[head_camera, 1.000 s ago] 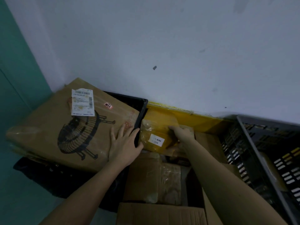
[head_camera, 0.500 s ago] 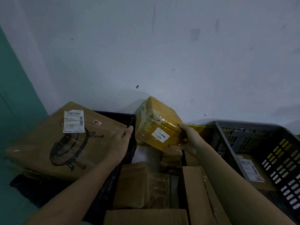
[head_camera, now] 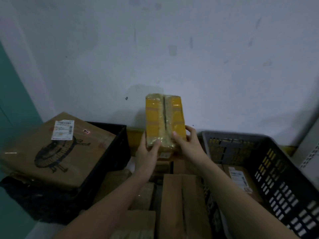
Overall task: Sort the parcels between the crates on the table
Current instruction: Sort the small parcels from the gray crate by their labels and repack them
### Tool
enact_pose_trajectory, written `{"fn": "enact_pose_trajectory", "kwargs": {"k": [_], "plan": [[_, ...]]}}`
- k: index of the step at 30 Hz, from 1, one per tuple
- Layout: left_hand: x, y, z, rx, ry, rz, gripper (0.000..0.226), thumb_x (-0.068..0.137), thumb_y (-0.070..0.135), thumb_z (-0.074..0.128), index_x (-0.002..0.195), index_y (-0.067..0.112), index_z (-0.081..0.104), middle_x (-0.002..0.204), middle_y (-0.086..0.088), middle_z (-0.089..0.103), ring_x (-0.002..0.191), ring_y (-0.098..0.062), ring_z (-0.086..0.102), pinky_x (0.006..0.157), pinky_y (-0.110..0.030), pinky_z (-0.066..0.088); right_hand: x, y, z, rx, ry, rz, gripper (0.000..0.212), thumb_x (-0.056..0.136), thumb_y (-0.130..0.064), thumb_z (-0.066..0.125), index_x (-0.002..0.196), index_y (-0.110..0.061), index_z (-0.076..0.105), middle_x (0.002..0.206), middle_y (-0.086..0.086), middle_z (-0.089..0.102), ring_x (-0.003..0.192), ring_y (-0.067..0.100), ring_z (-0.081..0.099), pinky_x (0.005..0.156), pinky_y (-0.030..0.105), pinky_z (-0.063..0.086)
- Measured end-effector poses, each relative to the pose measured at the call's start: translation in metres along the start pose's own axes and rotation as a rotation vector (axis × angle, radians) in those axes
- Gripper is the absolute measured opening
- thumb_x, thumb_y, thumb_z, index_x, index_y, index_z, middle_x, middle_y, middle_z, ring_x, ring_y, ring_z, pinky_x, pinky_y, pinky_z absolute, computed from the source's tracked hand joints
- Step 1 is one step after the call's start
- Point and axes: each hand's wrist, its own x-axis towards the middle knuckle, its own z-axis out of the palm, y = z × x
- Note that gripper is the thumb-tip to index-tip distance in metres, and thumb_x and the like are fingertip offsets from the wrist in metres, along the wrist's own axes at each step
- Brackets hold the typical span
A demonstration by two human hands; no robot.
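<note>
Crate (head_camera: 107, 133), black, far left w/ big fan-print box (head_camera: 57, 152) on top. Left hand (head_camera: 148, 152) & right hand (head_camera: 188, 144) both curled round yellow taped parcel (head_camera: 164, 121), held up mid-air over brown boxes (head_camera: 179, 195). Grey crate (head_camera: 259, 142) on right. Step: checking parcel, prob. Next: pick a crate, lower it in.

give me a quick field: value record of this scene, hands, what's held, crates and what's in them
held item: yellow taped parcel, lifted upright in front of the wall
left hand: left hand grips the parcel's lower left side
right hand: right hand grips its lower right side
left crate: black crate, with a large brown box with a fan drawing lying tilted on top
right crate: grey slotted crate, holding a labelled brown parcel
middle: several brown cardboard boxes below the arms
</note>
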Motion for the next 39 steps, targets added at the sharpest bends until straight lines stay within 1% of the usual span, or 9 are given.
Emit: {"fn": "enact_pose_trajectory", "kwargs": {"k": [3,7,9,13,20,27,31,33,39], "plan": [[-0.018,0.005,0.020,0.085,-0.084,0.052,0.050,0.094,0.041,0.061,0.141,0.045,0.042,0.130,0.016,0.059,0.119,-0.012,0.058,0.092,-0.033,0.054,-0.012,0.007,-0.021,0.035,0.204,-0.093,0.043,0.096,-0.016,0.063,0.134,-0.020,0.042,0.125,0.008,0.061,0.095,0.013,0.065,0.070,0.032,0.058],[-0.021,0.020,0.014,0.002,0.015,-0.107,0.064,0.092,0.053,0.052,0.149,0.028,0.038,0.144,0.008,0.046,0.132,-0.012,0.044,0.088,-0.017,0.044,-0.022,0.001,-0.074,0.386,0.183,0.160,0.027,0.103,-0.014,0.048,0.130,-0.019,0.047,0.122,0.008,0.056,0.105,0.033,0.060,0.072,0.053,0.060],[-0.029,0.024,0.015,-0.050,0.005,-0.255,0.085,0.078,0.066,0.055,0.151,0.031,0.032,0.145,0.005,0.043,0.134,-0.023,0.044,0.103,-0.040,0.045,-0.028,-0.001,-0.093,0.506,0.094,0.285,0.027,0.106,-0.015,0.041,0.132,-0.015,0.048,0.127,0.013,0.054,0.112,0.040,0.057,0.071,0.055,0.060],[-0.047,0.026,0.037,-0.337,-0.126,-0.503,0.064,0.077,0.060,0.069,0.133,0.032,0.053,0.130,-0.003,0.058,0.119,-0.036,0.056,0.085,-0.067,0.051,-0.043,0.002,-0.117,0.434,-0.074,0.324,0.031,0.106,-0.020,0.041,0.135,-0.016,0.052,0.133,0.014,0.057,0.116,0.038,0.060,0.075,0.053,0.060],[-0.069,0.033,0.079,-0.245,-0.069,-0.281,0.051,0.091,0.033,0.066,0.139,0.039,0.047,0.129,0.000,0.065,0.115,-0.032,0.061,0.087,-0.066,0.050,-0.052,-0.001,-0.148,-0.448,0.193,-0.089,0.057,0.093,-0.033,0.062,0.143,-0.032,0.036,0.128,0.002,0.055,0.109,0.032,0.063,0.080,0.051,0.059],[-0.083,0.054,0.138,-0.220,-0.025,-0.112,0.047,0.096,0.028,0.061,0.137,0.042,0.043,0.117,0.010,0.063,0.104,-0.014,0.059,0.080,-0.042,0.052,-0.083,-0.026,-0.171,-0.033,0.059,-0.094,0.053,0.095,-0.069,0.032,0.132,-0.037,0.053,0.124,-0.006,0.065,0.109,0.016,0.066,0.084,0.043,0.059],[-0.080,0.056,0.164,-0.131,-0.019,-0.035,0.059,0.095,0.033,0.062,0.147,0.041,0.036,0.130,0.006,0.061,0.114,-0.019,0.058,0.099,-0.050,0.047,-0.095,-0.024,-0.180,-0.017,0.138,-0.212,0.056,0.094,-0.054,0.053,0.144,-0.031,0.041,0.131,-0.010,0.059,0.114,0.011,0.061,0.081,0.030,0.058],[-0.078,0.056,0.175,-0.097,-0.041,-0.074,0.061,0.092,0.038,0.064,0.147,0.043,0.036,0.133,0.005,0.059,0.117,-0.021,0.056,0.101,-0.054,0.045,-0.096,-0.024,-0.185,-0.086,0.157,-0.263,0.061,0.090,-0.042,0.068,0.144,-0.030,0.042,0.128,-0.011,0.061,0.114,0.010,0.062,0.089,0.037,0.058],[-0.076,0.033,0.198,-0.027,-0.136,-0.199,0.055,0.100,0.058,0.039,0.150,0.036,0.036,0.149,0.004,0.047,0.133,-0.020,0.045,0.111,-0.046,0.033,-0.092,-0.008,-0.237,-0.087,0.312,-0.214,0.049,0.093,-0.038,0.065,0.137,-0.025,0.048,0.126,-0.007,0.063,0.113,0.014,0.062,0.094,0.044,0.055]]}}
